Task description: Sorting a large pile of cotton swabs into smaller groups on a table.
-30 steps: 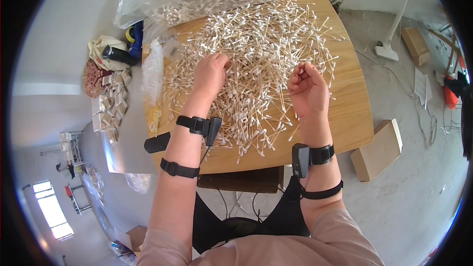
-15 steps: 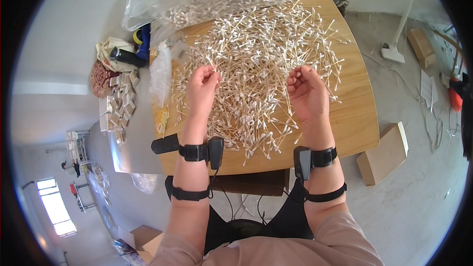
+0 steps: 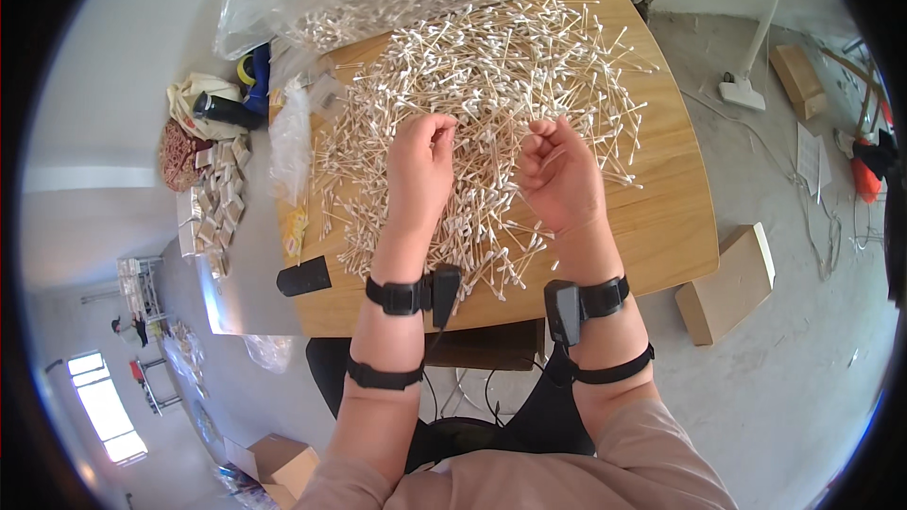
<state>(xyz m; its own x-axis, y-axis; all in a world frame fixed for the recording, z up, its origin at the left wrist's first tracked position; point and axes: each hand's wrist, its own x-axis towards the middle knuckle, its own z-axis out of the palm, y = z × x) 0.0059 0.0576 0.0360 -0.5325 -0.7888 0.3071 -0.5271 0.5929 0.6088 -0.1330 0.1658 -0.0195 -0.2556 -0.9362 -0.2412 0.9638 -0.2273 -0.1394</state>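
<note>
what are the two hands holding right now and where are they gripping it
Both the left hand and the right hand are curled over the cotton swabs; whether either pinches one, and where, cannot be told.

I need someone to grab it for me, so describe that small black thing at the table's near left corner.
Start at the wooden table heaped with cotton swabs. At its near left corner, left of the left hand, lies a flat black rectangular block, the only dark object there.

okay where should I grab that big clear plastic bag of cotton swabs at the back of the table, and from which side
Probably best to grip the clear plastic bag at its loose crumpled film along the top far edge, coming from above. The swabs inside lie low and spill toward the cotton swab pile on the wooden table, so lifting the near edge would likely tip more out.
</note>
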